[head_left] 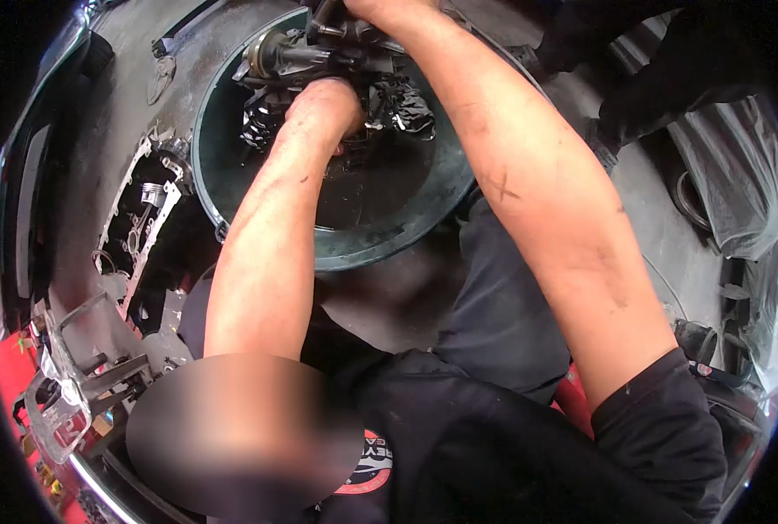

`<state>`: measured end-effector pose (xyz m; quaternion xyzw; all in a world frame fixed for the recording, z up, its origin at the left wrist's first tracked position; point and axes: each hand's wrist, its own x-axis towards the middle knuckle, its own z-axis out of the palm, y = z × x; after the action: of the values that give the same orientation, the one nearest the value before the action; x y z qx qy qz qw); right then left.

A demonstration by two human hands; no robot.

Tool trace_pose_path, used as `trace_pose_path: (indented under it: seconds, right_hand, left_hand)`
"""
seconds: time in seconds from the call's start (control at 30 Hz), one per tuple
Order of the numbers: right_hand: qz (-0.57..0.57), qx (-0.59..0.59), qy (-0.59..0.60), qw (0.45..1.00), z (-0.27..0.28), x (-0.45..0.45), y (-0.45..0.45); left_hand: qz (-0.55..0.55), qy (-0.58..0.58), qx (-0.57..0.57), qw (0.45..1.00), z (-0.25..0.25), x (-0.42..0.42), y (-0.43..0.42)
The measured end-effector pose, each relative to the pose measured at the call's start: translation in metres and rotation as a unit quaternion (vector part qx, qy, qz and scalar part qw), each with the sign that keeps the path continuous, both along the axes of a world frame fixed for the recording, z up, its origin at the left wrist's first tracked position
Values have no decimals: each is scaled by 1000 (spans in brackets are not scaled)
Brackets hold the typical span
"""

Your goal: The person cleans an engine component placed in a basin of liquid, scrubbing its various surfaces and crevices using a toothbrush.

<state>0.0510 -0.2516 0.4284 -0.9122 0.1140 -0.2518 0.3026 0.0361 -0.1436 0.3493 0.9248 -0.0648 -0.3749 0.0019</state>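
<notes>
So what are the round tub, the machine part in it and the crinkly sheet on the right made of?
The tub looks like smooth, dark greenish plastic: its thick rim has a soft shine. The machine part seems mostly metal, dark and perhaps oily, with bright glints. The sheet is probably thin plastic film: it's pale, glossy and wrinkled.

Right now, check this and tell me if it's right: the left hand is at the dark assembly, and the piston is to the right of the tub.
Wrong side: the head view shows the piston to the left of the tub. The left hand is at the dark assembly, as stated.
</notes>
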Motion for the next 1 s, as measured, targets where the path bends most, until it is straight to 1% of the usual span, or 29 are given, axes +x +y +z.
trace_pose_path:
  seconds: [0.03, 0.13, 0.17, 0.23, 0.27, 0.3, 0.33, 0.37, 0.4, 0.5, 0.53, 0.6, 0.63, 0.67, 0.7, 0.73, 0.77, 0.83, 0.87, 0.9, 0.93, 0.97, 1.0]
  right_hand:
    - [4, 1, -2, 1000, -2, 1, 1]
    - [12, -2, 16, 1000, 1, 1, 7]
    - [17, 0, 20, 1000, 3, 0, 8]
    - [19, 7, 23, 1000, 5, -2, 11]
    - [17, 11, 23, 1000, 6, -4, 12]
    - [15, 15, 23, 1000, 8, -5, 12]
    - [14, 26, 35, 999, 10, -6, 11]
    - [14, 36, 49, 998, 13, -7, 11]
    - [15, 46, 64, 997, 15, -8, 10]
    - [-8, 20, 1, 1000, 4, -2, 10]
    - [-11, 38, 8, 999, 6, -2, 10]
    - [-15, 73, 23, 997, 10, -5, 7]
    - [-6, 60, 50, 997, 7, 2, -2]
    - [-15, 32, 26, 999, -3, 9, -10]
    - [-21, 3, 1, 1000, -17, 17, -16]
    - [-28, -25, -26, 999, -15, 20, -15]
    - [-40, 4, -5, 999, -15, 21, -17]
    - [-40, 10, -1, 999, -14, 20, -19]
    - [-42, 12, 1, 999, -18, 22, -22]
    - [-41, -10, -34, 999, -19, 22, -22]
    - [-44, 0, -20, 999, -18, 24, -24]
    - [-46, 11, -4, 999, -19, 22, -26]
    - [-47, 21, 12, 999, -17, 20, -26]
  left_hand:
    - [-2, 5, 1, 1000, -1, 1, 1]
    - [-32, -23, -91, 995, -7, -6, 17]
    - [-34, -53, -135, 989, -10, -10, 22]
    - [-2, -28, -134, 991, -37, -2, 22]
    - [57, 2, -155, 986, -49, 2, 22]
    - [24, -84, -172, 981, -45, -7, 22]
    - [21, -82, -203, 975, -16, -23, 20]
    - [100, -41, -292, 950, -18, -27, 21]
    - [178, 3, -376, 909, -20, -30, 22]
    - [257, 59, -546, 796, -23, -37, 17]
    - [253, 71, -588, 765, -21, -38, 14]
    - [277, 55, -605, 745, -12, -45, 10]
    - [238, 60, -620, 745, -18, -42, 9]
    - [258, 51, -642, 720, -25, -45, 7]
    - [272, 51, -640, 717, -24, -44, 6]
    - [285, 51, -638, 714, -23, -41, 5]
    - [276, 78, -621, 729, -24, -35, 4]
    - [259, 133, -585, 758, -28, -24, 3]
    - [275, 140, -606, 733, -30, -22, 1]
    - [291, 147, -628, 707, -27, -23, -3]
    - [309, 156, -647, 679, -25, -27, -5]
    - [308, 162, -647, 678, -22, -28, -7]
    - [312, 167, -678, 644, -24, -27, -9]
